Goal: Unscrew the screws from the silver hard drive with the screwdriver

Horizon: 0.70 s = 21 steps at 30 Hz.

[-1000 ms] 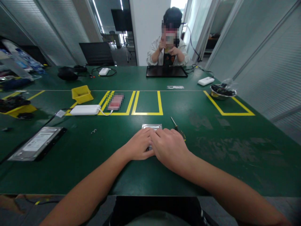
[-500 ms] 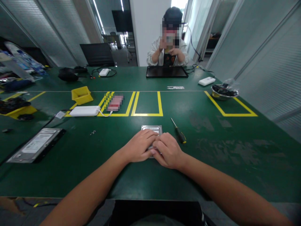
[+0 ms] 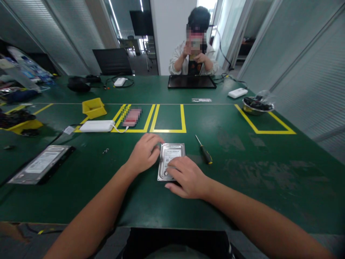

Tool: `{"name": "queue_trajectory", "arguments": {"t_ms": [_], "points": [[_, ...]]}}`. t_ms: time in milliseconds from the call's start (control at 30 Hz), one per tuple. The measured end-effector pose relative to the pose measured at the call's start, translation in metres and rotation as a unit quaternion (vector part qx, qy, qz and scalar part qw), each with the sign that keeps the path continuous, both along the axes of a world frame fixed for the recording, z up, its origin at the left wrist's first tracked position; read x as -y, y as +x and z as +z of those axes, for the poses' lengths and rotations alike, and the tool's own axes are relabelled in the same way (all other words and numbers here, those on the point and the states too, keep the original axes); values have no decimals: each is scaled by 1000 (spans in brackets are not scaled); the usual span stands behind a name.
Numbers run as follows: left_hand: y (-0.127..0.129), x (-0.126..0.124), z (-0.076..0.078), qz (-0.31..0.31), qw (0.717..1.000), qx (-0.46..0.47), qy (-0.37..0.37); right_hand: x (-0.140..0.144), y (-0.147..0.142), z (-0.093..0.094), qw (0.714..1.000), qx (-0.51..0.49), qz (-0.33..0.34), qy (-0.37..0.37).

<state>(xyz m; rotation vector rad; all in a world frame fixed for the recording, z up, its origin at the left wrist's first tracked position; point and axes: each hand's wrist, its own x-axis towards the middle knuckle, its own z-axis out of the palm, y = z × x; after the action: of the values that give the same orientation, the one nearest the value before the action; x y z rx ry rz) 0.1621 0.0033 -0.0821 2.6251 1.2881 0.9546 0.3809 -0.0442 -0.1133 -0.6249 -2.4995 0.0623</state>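
Note:
A silver hard drive (image 3: pixel 173 154) with a white label lies flat on the green table in front of me. At its upper left edge is my left hand (image 3: pixel 145 151), fingers curved and apart, fingertips close to or touching the rim. My right hand (image 3: pixel 185 176) lies over the drive's lower right part, its fingers stretched across the label and its thumb apart near the bottom edge. Neither hand grips the drive. To the right of it lies a screwdriver (image 3: pixel 206 154) with a dark handle and yellow end.
Another hard drive (image 3: pixel 44 162) lies at the left, with several small screws (image 3: pixel 106 151) nearby. Behind are a yellow bin (image 3: pixel 93 108), a white power bank (image 3: pixel 97 126) cabled to a pixelated phone, and a metal bowl (image 3: pixel 257 107). A person (image 3: pixel 194 61) sits opposite behind a black panel (image 3: pixel 192 82).
My hands, together over the hard drive before, have parted. The left moved up and left to the drive's edge; the right opened out over its lower part, uncovering most of the label.

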Motion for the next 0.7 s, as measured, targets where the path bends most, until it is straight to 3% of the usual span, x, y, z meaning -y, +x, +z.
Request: {"name": "queue_trajectory", "arguments": {"t_ms": [200, 400, 567, 700], "points": [[-25, -6, 16, 116, 991, -56, 32, 0, -1, -3, 999, 47, 15, 6], [-61, -4, 20, 206, 973, -105, -4, -4, -2, -4, 995, 93, 10, 20], [-106, 2, 18, 312, 930, -182, -72, -4, -2, -5, 994, 101, 10, 28], [-156, 6, 5, 372, 878, -260, -150, -4, -2, -2, 993, 111, 13, 30]]}}
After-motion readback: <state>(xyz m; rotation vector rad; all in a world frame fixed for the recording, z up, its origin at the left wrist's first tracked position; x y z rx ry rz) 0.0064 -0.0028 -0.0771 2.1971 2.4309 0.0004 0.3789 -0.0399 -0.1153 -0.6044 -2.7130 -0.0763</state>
